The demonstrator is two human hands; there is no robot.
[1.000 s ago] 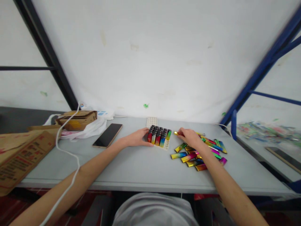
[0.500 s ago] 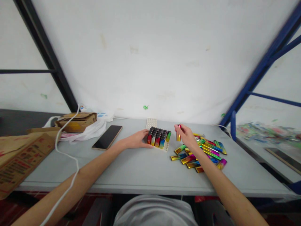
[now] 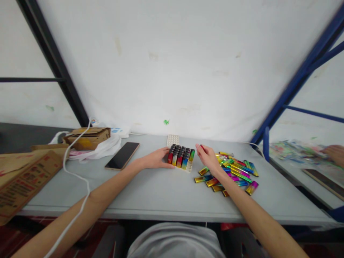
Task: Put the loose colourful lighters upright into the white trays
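Observation:
Several lighters (image 3: 179, 157) with black ends and shiny red, gold, blue and green bodies stand upright in close rows in a white holder (image 3: 189, 166). My left hand (image 3: 158, 158) grips the left side of this block, thumb along the front and fingers toward the back. Just right of the holder, my right hand (image 3: 205, 156) is closed in the air. A red bit of a lighter (image 3: 201, 146) shows at its fingers, and the hand hides the rest. Under and beside my right forearm lies a loose pile of metallic lighters (image 3: 239, 170).
A second white holder (image 3: 172, 139) lies behind the filled one. To the left are a phone (image 3: 123, 155), a white plastic bag (image 3: 107, 148), cardboard boxes (image 3: 34, 175) and a hanging white cable (image 3: 87, 186). Another person's hand (image 3: 335, 154) is at the far right, past the blue frame (image 3: 298, 79).
My right hand has moved slightly left toward the holder and turned, so its lighter is now mostly hidden. My left hand keeps its place. Another person's hand has appeared at the far right.

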